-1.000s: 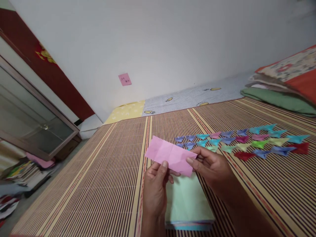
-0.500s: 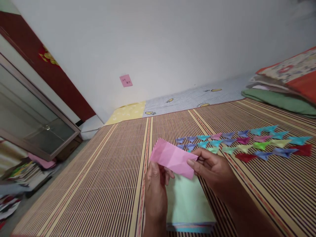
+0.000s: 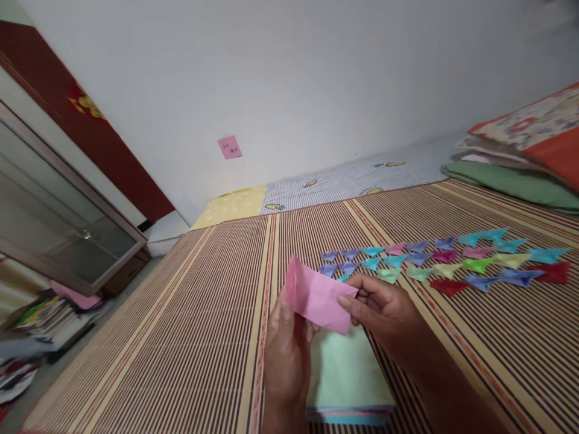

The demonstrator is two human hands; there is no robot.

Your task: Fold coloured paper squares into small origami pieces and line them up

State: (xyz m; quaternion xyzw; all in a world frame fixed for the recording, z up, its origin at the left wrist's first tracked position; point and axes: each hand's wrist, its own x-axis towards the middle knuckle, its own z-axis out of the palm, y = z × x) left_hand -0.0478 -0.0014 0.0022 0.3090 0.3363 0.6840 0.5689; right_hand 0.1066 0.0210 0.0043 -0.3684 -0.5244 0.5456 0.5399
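A creased pink sheet of paper [image 3: 323, 295] is held up between both hands, its left end bent upward. My left hand [image 3: 287, 346] grips that left end, thumb at the front and fingers partly hidden behind the sheet. At the opposite end, my right hand [image 3: 375, 304] pinches the paper between thumb and fingers. Below the sheet lies a stack of coloured paper [image 3: 350, 374] with pale green on top and blue and pink edges showing underneath.
Rows of small folded paper shapes [image 3: 446, 256] in several colours lie to the right on the striped mat [image 3: 203, 337]. Pillows and folded bedding [image 3: 520, 175] are piled at the far right. A pink note [image 3: 230, 147] is on the wall. Books [image 3: 49, 319] stand low at the left.
The left end of the pink paper has bent up and inward, making the sheet look shorter. My right hand has shifted slightly left.
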